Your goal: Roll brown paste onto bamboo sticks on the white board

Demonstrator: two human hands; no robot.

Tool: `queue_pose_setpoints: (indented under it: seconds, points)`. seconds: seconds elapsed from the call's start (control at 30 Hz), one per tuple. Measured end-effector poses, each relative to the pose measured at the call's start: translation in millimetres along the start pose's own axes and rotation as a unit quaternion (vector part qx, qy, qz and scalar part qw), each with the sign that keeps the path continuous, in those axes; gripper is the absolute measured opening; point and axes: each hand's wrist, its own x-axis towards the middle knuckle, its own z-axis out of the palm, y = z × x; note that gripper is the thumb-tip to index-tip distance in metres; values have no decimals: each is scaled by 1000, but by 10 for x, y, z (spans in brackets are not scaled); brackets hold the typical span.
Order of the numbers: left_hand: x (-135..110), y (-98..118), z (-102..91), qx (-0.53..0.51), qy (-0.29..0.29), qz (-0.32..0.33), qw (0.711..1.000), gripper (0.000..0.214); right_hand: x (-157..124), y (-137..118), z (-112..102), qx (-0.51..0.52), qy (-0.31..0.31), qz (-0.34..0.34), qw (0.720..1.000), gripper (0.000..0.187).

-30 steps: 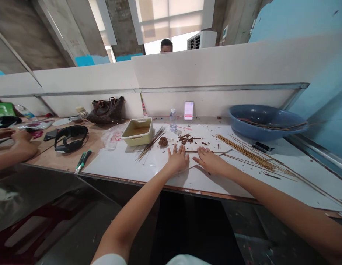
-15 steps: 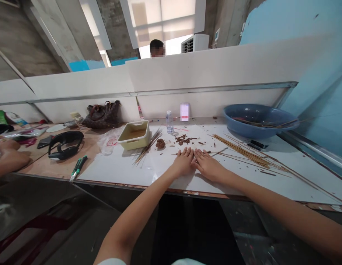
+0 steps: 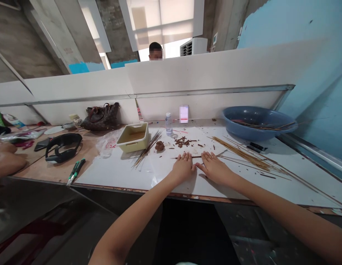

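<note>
Sticks (image 3: pixel 243 156) beside right hand (image 3: pixel 215 169), blue basin (image 3: pixel 256 123) beyond.

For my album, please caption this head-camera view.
Left hand and right hand rest flat on a white bench beside a thin stick, loose sticks and a blue basin beyond.

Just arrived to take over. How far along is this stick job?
Roughly midway, it seems. Done: a spread of sticks lies at right, some in the blue basin. In hand: the left hand and right hand rest flat on one stick. Remaining: a brown lump and a bunch of sticks by the tray.
</note>
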Motion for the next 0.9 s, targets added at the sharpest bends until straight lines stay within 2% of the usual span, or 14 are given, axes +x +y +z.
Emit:
queue_pose_setpoints:
  seconds: [0.17,0.3,0.43,0.5,0.67,0.73,0.8,0.9]
  points:
    - [-96,6,75,-9,4,7,1000,76,-132,58,87,3,1,-3,1000,84]
    - [93,-19,-68,-16,-21,-19,999,73,87,84,1,-4,-6,7,1000,84]
    - [240,-54,-152,-16,-14,-39,999,69,250,113,-84,-2,-15,11,1000,86]
    - [171,-46,-102,-16,-6,-30,999,69,171,117,-84,1,-21,-1,1000,87]
    - [-223,41,136,2,16,5,1000,76,-278,74,-10,5,-14,-27,1000,96]
    - [-278,69,168,7,17,4,1000,76,-348,69,6,0,-11,-31,999,97]
    - [-213,73,124,1,9,-6,1000,76,-281,89,-9,-6,-10,-33,999,92]
    - [10,31,-26,-13,-9,-30,999,74,-4,138,-68,-9,-15,-27,999,81]
